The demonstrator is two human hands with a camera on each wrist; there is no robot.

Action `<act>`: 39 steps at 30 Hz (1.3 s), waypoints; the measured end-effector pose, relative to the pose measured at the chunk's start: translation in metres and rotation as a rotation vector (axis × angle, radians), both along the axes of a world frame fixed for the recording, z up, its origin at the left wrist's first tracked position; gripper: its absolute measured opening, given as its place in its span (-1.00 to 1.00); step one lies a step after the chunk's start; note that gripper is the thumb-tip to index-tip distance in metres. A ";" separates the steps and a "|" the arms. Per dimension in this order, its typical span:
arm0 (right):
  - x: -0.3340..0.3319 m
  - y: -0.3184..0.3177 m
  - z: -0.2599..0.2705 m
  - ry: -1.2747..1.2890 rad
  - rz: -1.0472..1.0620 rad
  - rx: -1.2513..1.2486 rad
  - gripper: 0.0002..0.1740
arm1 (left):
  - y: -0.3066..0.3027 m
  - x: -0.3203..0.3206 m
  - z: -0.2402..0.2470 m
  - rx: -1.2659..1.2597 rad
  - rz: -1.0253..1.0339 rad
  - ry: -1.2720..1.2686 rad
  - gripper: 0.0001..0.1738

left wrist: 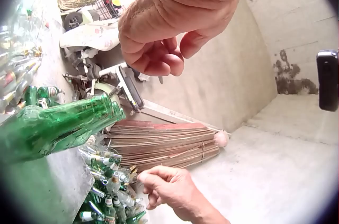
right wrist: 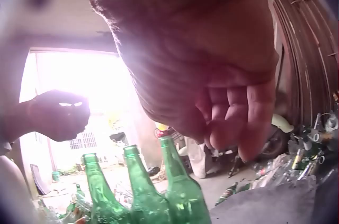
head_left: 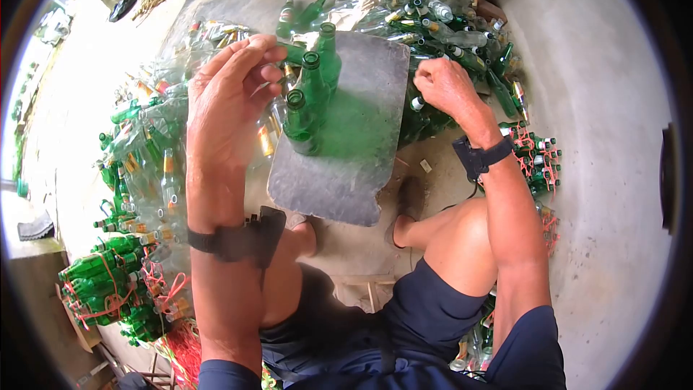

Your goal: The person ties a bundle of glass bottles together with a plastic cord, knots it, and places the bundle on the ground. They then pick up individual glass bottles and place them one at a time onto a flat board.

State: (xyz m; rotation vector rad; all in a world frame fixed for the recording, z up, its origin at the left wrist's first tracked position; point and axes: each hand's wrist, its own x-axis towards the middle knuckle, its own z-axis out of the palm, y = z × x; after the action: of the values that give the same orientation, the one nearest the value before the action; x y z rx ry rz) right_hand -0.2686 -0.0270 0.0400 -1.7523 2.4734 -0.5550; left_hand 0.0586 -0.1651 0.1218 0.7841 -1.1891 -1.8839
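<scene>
Three green glass bottles stand upright in a row on a grey board: the near one (head_left: 302, 126), the middle one (head_left: 314, 87) and the far one (head_left: 329, 58). The board (head_left: 339, 188) lies in front of the knees. Above and left of the bottles is the left hand (head_left: 234, 90), its fingers loosely bent and holding nothing visible. The right hand (head_left: 451, 90) hovers off the board's right edge, fingers loosely curled with nothing seen in them. In the right wrist view the right hand (right wrist: 206, 70) is above the bottle tops (right wrist: 167, 181), apart from them.
Loose bottles (head_left: 469, 36) are heaped behind and right of the board, with more at the left (head_left: 166, 173). Tied green bottles (head_left: 94, 282) lie at the lower left. A bundle of thin slats (left wrist: 164, 142) rests near the wall; a scooter (left wrist: 92, 36) stands farther back.
</scene>
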 end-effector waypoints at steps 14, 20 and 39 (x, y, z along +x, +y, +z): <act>-0.038 0.052 -0.117 0.129 -0.009 0.587 -0.51 | 0.004 -0.009 0.007 0.037 0.076 0.032 -0.81; -0.039 0.058 -0.138 0.089 0.017 0.537 -0.53 | 0.006 -0.009 0.007 0.033 0.076 0.002 -0.79; -0.028 0.057 -0.123 0.145 -0.046 0.552 -0.78 | 0.006 -0.015 0.006 0.036 0.034 0.020 -0.79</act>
State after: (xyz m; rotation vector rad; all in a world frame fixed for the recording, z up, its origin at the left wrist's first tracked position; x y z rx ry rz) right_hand -0.2964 0.0300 -0.0828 -1.5520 2.4332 0.2506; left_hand 0.0439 -0.1588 0.1276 0.7982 -1.1254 -1.8852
